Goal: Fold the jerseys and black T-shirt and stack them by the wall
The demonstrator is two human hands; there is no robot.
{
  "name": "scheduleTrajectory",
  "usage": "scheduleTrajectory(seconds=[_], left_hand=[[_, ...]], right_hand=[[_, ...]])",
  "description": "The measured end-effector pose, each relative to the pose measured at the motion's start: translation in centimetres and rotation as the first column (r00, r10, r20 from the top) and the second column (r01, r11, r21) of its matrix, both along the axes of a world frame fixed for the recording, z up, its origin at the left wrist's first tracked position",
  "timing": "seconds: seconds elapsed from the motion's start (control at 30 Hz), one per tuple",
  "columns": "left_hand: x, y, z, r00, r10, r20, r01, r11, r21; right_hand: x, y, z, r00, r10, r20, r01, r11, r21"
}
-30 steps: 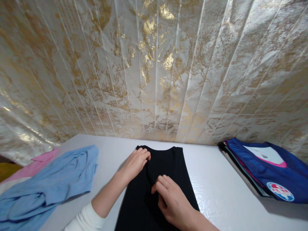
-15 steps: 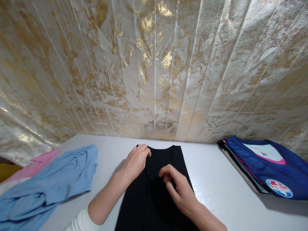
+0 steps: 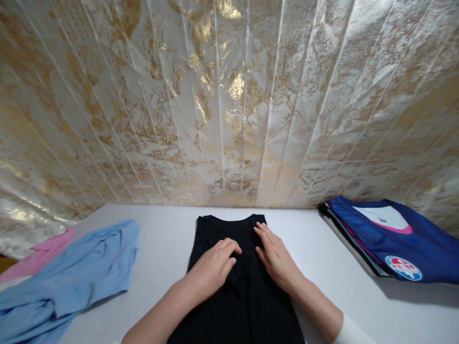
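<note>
Now both hands lie open, palms down, on the black sleeveless fabric top [image 3: 247, 306], spread flat on the white table [image 3: 168, 239] right under them. Left hand [image 3: 212, 267] rests mid-chest, fingers close together. Right hand [image 3: 275, 257] lies beside it, fingers stretched toward the shoulder edge. Flat palms likely pin the cloth smooth. Crumpled light-blue shirt [image 3: 71, 277] sits well left of the left hand, folded navy jerseys [image 3: 390, 239] well right of the right hand.

The white table [image 3: 168, 239] carries a black sleeveless top [image 3: 247, 301], spread flat. Left of the top lies a crumpled light blue garment [image 3: 71, 282], and farther left a pink cloth [image 3: 39, 255]. Right of the top sits a stack of folded navy shirts [image 3: 390, 243].
</note>
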State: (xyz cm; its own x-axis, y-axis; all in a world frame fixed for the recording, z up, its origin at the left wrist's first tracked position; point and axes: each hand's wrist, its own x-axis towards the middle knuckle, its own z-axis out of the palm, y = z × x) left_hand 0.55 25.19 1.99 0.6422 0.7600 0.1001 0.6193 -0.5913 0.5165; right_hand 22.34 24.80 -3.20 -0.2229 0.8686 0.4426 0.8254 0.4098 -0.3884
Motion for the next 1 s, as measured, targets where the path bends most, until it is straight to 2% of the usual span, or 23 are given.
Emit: scheduleTrajectory(seconds=[0.07, 0.13, 0.23, 0.37, 0.5, 0.63, 0.73, 0.83, 1.0], left_hand=[[0.3, -1.0, 0.6, 0.999, 0.033, 0.022, -0.033, 0.999, -0.005], [0.7, -1.7, 0.7, 0.997, 0.079, -0.020, -0.079, 0.997, 0.008], [0.9, -2.1, 0.4, 0.992, 0.111, -0.066, -0.108, 0.993, 0.050], [0.6, -1.7, 0.0, 0.995, 0.098, -0.034, -0.096, 0.994, 0.055], [0.3, -1.4, 0.2, 0.997, 0.073, -0.017, -0.072, 0.997, 0.027], [0.2, -1.8, 0.5, 0.996, 0.075, -0.056, -0.074, 0.997, 0.030], [0.3, -2.2, 0.5, 0.996, 0.032, -0.081, -0.027, 0.998, 0.056], [0.5, -2.5, 0.4, 0.994, -0.010, -0.110, 0.018, 0.997, 0.075], [0.8, -3.0, 0.3, 0.992, 0.001, -0.126, 0.010, 0.996, 0.086]], right_hand=[[-0.6, -1.6, 1.3, 0.997, 0.042, -0.072, -0.040, 0.999, 0.018], [-1.4, -3.3, 2.3, 0.989, 0.101, -0.107, -0.103, 0.995, -0.010], [-2.6, -4.8, 2.6, 0.985, 0.151, -0.083, -0.156, 0.985, -0.068], [-3.7, -4.6, 1.9, 0.994, 0.109, -0.019, -0.110, 0.992, -0.067], [-3.9, -4.1, 1.4, 0.996, 0.084, 0.009, -0.083, 0.995, -0.058], [-3.2, -4.4, 1.5, 0.991, 0.102, -0.084, -0.107, 0.993, -0.052], [-2.7, -4.7, 1.8, 0.983, 0.132, -0.124, -0.142, 0.987, -0.076], [-2.8, -4.8, 1.9, 0.985, 0.142, -0.102, -0.153, 0.983, -0.103], [-3.1, -4.8, 2.1, 0.989, 0.128, -0.071, -0.137, 0.980, -0.146]])
